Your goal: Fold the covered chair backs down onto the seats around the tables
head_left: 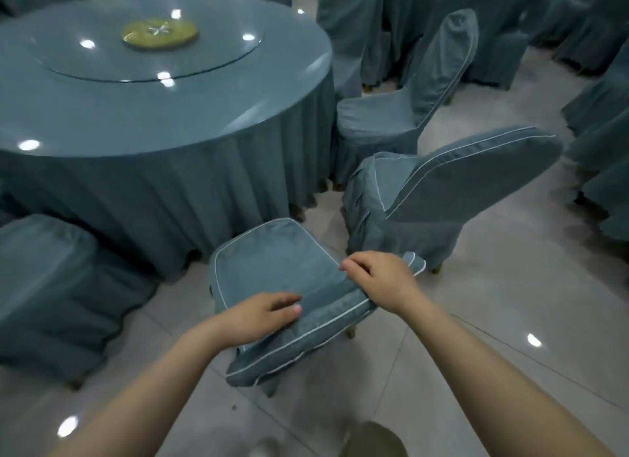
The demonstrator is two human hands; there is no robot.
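A blue-grey covered chair (272, 262) with white piping stands right in front of me, its back folded low over the seat toward me. My left hand (262, 317) lies on the folded back's near left part, fingers fairly straight, thumb on the fabric edge. My right hand (377, 279) grips the back's right edge, fingers curled over the piping. A second covered chair (452, 187) to the right has its back upright and leaning away. A third upright chair (412, 95) stands behind it.
A round table (143, 116) with a blue-grey cloth, glass turntable and a green centrepiece (160, 33) fills the upper left. A covered chair (51, 286) sits at left. More covered chairs and tables line the top and right. Grey tiled floor (476, 320) lies around.
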